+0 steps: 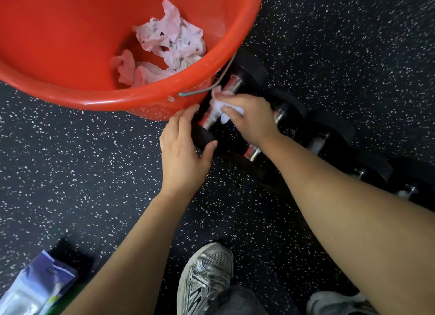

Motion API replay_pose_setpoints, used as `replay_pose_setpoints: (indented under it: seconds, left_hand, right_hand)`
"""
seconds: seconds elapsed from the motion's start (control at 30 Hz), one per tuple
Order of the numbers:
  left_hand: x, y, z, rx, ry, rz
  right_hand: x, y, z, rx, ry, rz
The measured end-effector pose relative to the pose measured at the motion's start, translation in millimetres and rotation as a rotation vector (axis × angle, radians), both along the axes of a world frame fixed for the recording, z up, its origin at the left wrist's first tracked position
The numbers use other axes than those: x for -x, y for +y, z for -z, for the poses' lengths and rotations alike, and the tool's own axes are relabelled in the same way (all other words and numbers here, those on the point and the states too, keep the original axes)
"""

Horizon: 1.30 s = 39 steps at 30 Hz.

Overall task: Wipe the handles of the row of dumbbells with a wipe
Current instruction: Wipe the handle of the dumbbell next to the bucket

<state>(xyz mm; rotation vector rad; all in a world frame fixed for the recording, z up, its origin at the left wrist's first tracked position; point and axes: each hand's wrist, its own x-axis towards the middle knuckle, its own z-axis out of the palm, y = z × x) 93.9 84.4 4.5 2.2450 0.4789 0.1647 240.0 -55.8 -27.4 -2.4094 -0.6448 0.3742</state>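
Observation:
A row of black dumbbells with chrome handles lies on the speckled floor, running from the bucket toward the right edge. My right hand (251, 117) presses a white wipe (220, 105) onto the chrome handle (231, 82) of the leftmost dumbbell. My left hand (183, 147) grips that dumbbell's near black head (203, 137). The second dumbbell's handle (251, 152) shows below my right wrist. More dumbbells (367, 168) lie further right, partly hidden by my right forearm.
A large red bucket (98, 98) with crumpled used wipes (169, 44) inside stands right against the leftmost dumbbell; its wire handle (211, 86) hangs there. A pack of wipes (40, 288) lies at bottom left. My two shoes (207, 274) are at the bottom.

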Motion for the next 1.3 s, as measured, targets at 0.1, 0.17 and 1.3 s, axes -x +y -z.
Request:
replay_pose_setpoints:
  seconds: [0.1,0.17,1.3]
  left_hand:
    - [0.4,-0.3,0.6,0.0,0.001,0.001]
    - [0.8,0.6,0.5,0.005,0.003,0.002]
    - [-1.4,1.9,-0.5,0.003,-0.004,0.006]
  right_hand:
    - [21.0,4.8,1.7,-0.055,0.033,-0.126]
    - [24.1,9.0,2.2,-0.058,-0.011,-0.138]
    - [19.3,8.5,4.7,0.116,-0.032,-0.256]
